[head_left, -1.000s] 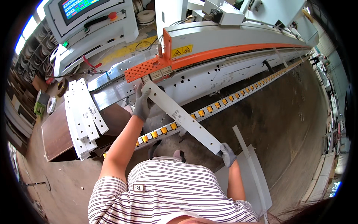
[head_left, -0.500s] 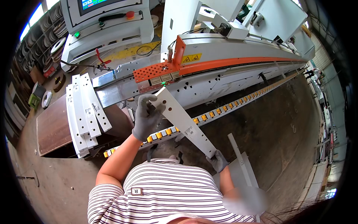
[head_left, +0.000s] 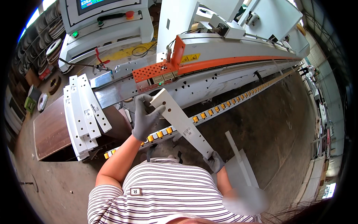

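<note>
A long white panel strip (head_left: 182, 122) with drilled holes and a small printed label slants in front of my body. My left hand (head_left: 145, 118), in a grey glove, grips its far upper end, with the thumb on the face near two holes. The gloved right hand (head_left: 215, 162) pinches the near lower corner. Below the panel runs a roller rail (head_left: 203, 116) with yellow rollers. The panel's far end is close to the orange perforated guide plate (head_left: 151, 73) of a long machine, apart from it.
Several white drilled strips (head_left: 81, 112) lie fanned on a brown board stack (head_left: 52, 128) at left. The long grey machine (head_left: 231, 48) stretches to the far right. A control cabinet (head_left: 106, 31) stands at the back left. A grey panel (head_left: 242, 168) stands right of my body.
The panel and both hands have shifted only slightly, the right hand a little to the left. My grip on both ends stays the same.
</note>
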Demonstrator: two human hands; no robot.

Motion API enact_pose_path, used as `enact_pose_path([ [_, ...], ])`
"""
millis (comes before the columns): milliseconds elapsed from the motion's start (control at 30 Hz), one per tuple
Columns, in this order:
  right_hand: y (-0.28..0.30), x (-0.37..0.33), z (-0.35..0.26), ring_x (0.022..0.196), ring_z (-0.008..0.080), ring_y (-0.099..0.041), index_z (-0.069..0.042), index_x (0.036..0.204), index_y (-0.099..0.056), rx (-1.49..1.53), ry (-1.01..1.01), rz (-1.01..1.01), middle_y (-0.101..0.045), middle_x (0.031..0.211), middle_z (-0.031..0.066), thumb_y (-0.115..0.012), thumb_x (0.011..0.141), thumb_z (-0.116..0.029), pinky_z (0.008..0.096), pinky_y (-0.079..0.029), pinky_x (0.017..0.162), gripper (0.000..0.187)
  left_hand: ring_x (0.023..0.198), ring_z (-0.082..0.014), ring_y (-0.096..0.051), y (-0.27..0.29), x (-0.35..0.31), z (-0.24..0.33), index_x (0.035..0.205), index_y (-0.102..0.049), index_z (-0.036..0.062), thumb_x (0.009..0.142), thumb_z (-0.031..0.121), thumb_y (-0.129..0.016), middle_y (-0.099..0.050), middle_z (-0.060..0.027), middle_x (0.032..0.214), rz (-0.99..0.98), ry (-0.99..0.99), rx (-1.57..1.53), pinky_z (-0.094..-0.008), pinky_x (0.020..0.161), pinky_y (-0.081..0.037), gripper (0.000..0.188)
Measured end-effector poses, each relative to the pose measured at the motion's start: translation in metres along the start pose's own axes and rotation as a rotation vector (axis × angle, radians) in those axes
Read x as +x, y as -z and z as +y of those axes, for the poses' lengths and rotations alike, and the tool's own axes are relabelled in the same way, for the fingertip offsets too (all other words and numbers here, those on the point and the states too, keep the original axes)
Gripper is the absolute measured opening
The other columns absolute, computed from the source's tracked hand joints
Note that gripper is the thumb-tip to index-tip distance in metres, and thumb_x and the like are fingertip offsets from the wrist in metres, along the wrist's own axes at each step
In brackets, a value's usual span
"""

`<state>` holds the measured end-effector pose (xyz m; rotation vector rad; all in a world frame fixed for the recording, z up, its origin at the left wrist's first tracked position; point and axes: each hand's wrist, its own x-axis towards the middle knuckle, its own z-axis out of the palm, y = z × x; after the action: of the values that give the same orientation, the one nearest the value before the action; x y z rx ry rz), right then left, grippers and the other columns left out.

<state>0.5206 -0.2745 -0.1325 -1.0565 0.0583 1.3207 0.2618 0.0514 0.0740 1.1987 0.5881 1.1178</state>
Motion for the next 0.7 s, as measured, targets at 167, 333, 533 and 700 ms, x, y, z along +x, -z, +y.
enact_pose_path([
  [167, -0.038, -0.025, -0.008, 0.093, 0.0226, -0.061, -0.008, 0.109, -0.054, -0.164, 0.014, -0.007, -0.062, 0.105, 0.0083, -0.061, 0.088, -0.038, 0.0382, -0.054, 0.08, 0.037, 0.096, -0.0208, -0.06, 0.011, 0.026, -0.059, 0.119, -0.045, 0.0045, 0.096, 0.019, -0.05, -0.056, -0.0094, 0.111, 0.048, 0.314, -0.137, -0.0371, 0.084, -0.052, 0.028],
  [333, -0.115, -0.029, -0.006, 0.087, 0.023, -0.065, -0.001, 0.111, -0.051, -0.404, -0.032, -0.042, -0.062, 0.1, 0.0121, -0.059, 0.088, -0.041, 0.0341, -0.055, 0.07, 0.046, 0.088, -0.0225, -0.063, 0.035, 0.061, -0.17, 0.115, -0.048, 0.0047, 0.097, 0.025, -0.044, -0.06, -0.0087, 0.103, 0.091, 0.659, -0.152, -0.0392, 0.078, -0.055, 0.027],
  [533, -0.151, -0.003, 0.011, 0.076, 0.0191, -0.065, 0.001, 0.106, -0.055, -0.281, 0.078, 0.025, -0.063, 0.09, 0.0101, -0.06, 0.09, -0.034, 0.032, -0.057, 0.065, 0.039, 0.075, -0.0209, -0.065, 0.024, 0.108, -0.199, 0.105, -0.053, 0.0083, 0.097, 0.038, -0.039, -0.063, -0.0057, 0.09, 0.098, 0.73, 0.091, -0.0376, 0.068, -0.057, 0.033],
  [700, -0.158, 0.007, 0.009, 0.075, 0.0177, -0.064, 0.0, 0.104, -0.054, -0.342, 0.116, 0.027, -0.062, 0.09, 0.01, -0.064, 0.086, -0.04, 0.0309, -0.057, 0.065, 0.045, 0.072, -0.0214, -0.066, 0.021, 0.127, -0.2, 0.105, -0.054, 0.0058, 0.098, 0.039, -0.038, -0.064, -0.0079, 0.089, 0.126, 0.78, 0.13, -0.0381, 0.063, -0.057, 0.038],
])
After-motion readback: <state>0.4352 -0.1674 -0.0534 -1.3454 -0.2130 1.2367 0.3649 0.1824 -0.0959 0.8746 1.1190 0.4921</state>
